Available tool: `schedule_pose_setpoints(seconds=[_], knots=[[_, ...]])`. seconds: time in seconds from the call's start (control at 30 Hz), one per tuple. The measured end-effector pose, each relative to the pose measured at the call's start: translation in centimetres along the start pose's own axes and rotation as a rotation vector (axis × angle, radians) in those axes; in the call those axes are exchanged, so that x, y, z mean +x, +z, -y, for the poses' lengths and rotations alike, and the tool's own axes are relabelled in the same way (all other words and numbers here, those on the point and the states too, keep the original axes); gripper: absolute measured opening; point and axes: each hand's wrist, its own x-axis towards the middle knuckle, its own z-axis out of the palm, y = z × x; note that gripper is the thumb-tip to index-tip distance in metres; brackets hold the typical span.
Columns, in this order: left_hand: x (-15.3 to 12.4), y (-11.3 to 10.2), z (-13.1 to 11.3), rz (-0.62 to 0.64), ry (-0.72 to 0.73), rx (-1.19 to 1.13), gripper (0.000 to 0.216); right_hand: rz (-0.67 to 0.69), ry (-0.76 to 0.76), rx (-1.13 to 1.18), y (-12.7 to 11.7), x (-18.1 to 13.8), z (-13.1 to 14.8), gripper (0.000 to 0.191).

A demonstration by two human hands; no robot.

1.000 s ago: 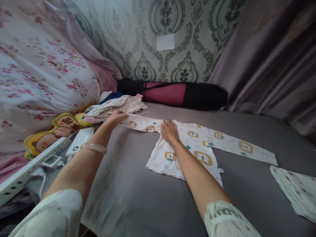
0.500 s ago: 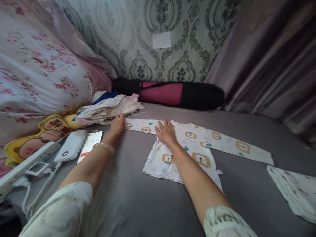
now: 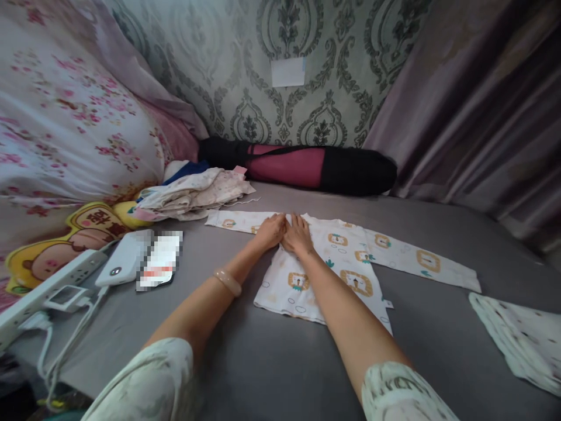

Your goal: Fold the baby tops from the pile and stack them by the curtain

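Shows one lion-print baby top (image 3: 346, 266) spread face up on the grey bedsheet (image 3: 263, 362) at centre frame, with both long sleeves stretched sideways, seemingly to keep the cloth smooth and square. Pins it at the neckline with two hands: left hand (image 3: 270, 230) and right hand (image 3: 298, 234) side by side and touching, fingers loose and laid flat on the fabric, closed round nothing. Suggests pressing rather than lifting. Adds one pale bangle (image 3: 227, 282) on the left wrist.

Just beyond the end of the sleeve at centre left, takes in one loose pile of small garments (image 3: 193, 196), apparently set aside within reach. Behind, against the patterned wall at upper centre, finds one rolled black-and-pink bag (image 3: 302, 166).

At left, lines up one white power bank (image 3: 125, 263) and one phone (image 3: 160, 268) side by side, with one white power strip (image 3: 48, 286) at lower left, probably kept at the bed's edge near its cable. Includes one yellow cartoon cushion (image 3: 74, 234) beneath the floral quilt (image 3: 65, 128).

At lower right, well apart from the top, catches one more printed cloth (image 3: 521, 339), lying flat.
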Motion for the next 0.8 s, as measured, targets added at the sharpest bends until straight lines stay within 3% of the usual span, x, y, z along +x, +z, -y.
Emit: schedule_pose_setpoints(seconds=[0.07,0.17,0.37,0.53,0.7,0.8], knots=[[0.0,0.6,-0.2,0.041,-0.033,-0.024,0.048,-0.005,-0.003,0.01,0.1,0.1,0.0,0.05],[-0.7,0.3,1.4,0.085,-0.079,0.03,0.053,-0.036,-0.001,0.031,0.3,0.2,0.0,0.05],[-1.9,-2.2,6.8,0.214,-0.291,0.129,0.057,-0.062,-0.006,0.046,0.5,0.1,0.0,0.05],[-2.5,-3.5,11.3,0.236,-0.43,0.149,0.058,-0.07,-0.008,0.065,0.4,0.0,0.0,0.05],[-3.3,-3.0,12.1,0.137,-0.388,0.178,0.057,-0.069,0.006,0.084,0.6,0.0,0.1,0.05],[-4.1,-2.8,11.1,-0.131,-0.338,0.232,0.055,-0.051,-0.004,0.129,0.3,0.0,0.0,0.051]])
